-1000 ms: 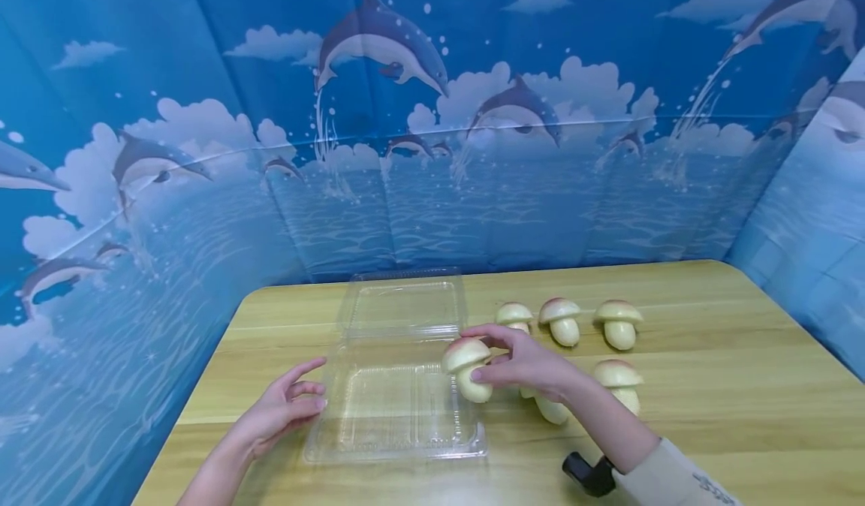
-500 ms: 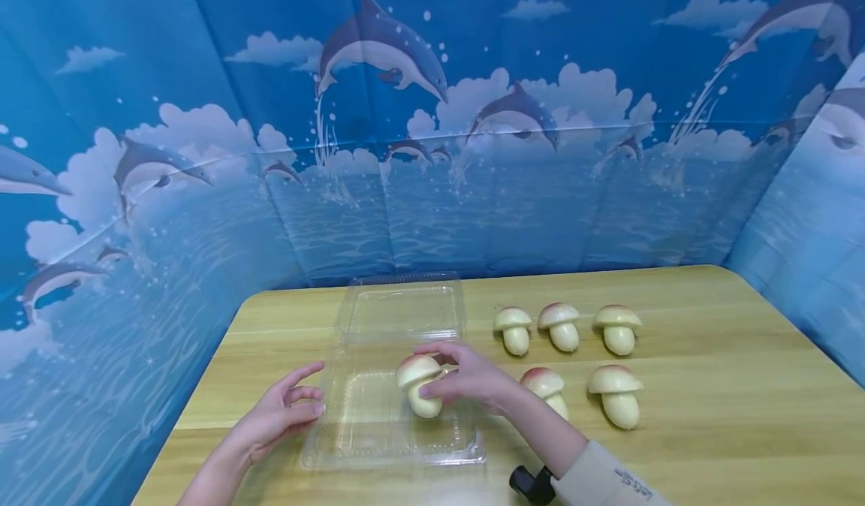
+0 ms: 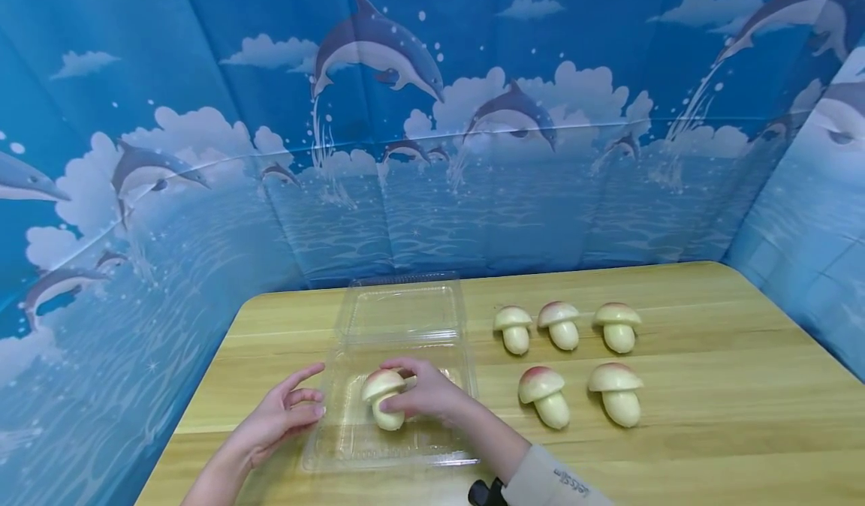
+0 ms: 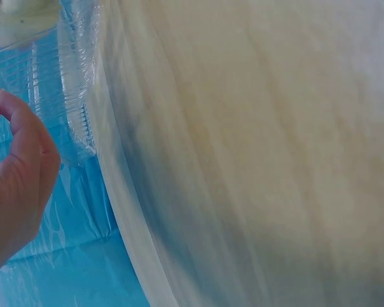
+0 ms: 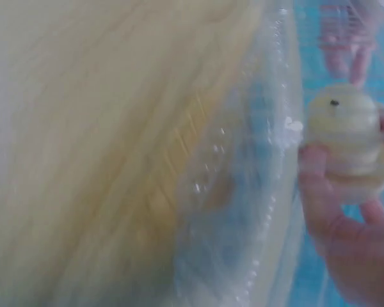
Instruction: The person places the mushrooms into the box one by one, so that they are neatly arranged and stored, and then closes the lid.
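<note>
My right hand (image 3: 434, 396) pinches a model mushroom (image 3: 388, 413) by its side, thumb on the pale stem, over the left part of a clear plastic clamshell box (image 3: 338, 447). The mushroom has a cream cap blushed pink; in the right wrist view its stem end (image 5: 339, 115) shows a small dark spot. At the box's left edge is my left hand (image 3: 278, 414), thumb and fingers loosely spread with the fingertips right at the rim. The left wrist view shows this hand (image 4: 27, 157) beside the ridged plastic wall (image 4: 78, 83).
The box's hinged lid (image 3: 405, 307) lies flipped back toward the far table edge. Several similar mushrooms lie right of the box in two rows, among them a near one (image 3: 553, 408) and a far one (image 3: 618, 335). A dolphin-print curtain (image 3: 432, 213) hangs behind the wooden table (image 3: 716, 386).
My right hand has carried the mushroom leftward from the box's right edge to over its left part, uncovering the mushrooms on the right. The left hand has stayed about still.
</note>
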### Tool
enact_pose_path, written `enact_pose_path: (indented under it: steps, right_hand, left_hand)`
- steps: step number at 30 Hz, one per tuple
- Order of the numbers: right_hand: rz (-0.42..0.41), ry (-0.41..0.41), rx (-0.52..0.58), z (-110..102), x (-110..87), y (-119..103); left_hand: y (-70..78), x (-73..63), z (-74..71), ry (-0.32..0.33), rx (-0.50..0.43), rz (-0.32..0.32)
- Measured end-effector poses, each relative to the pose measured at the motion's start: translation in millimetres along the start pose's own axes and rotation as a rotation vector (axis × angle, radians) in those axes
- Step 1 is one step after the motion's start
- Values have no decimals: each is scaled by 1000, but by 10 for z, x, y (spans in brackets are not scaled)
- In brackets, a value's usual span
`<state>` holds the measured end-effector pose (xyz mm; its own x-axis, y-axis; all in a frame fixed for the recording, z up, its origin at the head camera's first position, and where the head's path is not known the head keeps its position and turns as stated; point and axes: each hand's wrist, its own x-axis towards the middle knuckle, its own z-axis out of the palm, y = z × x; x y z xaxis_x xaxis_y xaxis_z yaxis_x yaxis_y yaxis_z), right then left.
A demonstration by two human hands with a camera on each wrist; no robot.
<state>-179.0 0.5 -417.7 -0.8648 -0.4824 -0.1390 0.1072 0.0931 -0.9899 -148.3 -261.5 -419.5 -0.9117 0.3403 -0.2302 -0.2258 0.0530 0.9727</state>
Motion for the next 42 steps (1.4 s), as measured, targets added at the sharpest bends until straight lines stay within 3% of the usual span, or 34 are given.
enact_pose_path:
  steps: [9,17,22,32,42]
  right_hand:
    - [-24,70,-74,181,87,54]
    - [-144,57,-301,284,151,41]
    - [-146,71,-305,338,195,54]
    - [-128,182,-317,364,249,40]
    - [-139,196,-289,358,264,44]
  left_hand:
    - [0,-8,-1,2,-6,-4]
    - [10,-2,-11,-6,-10,-10]
    - [17,-13,-14,-10,-7,-15]
    - [25,32,-5,-14,-5,-9]
    - [10,9,-15,-13,1,-3]
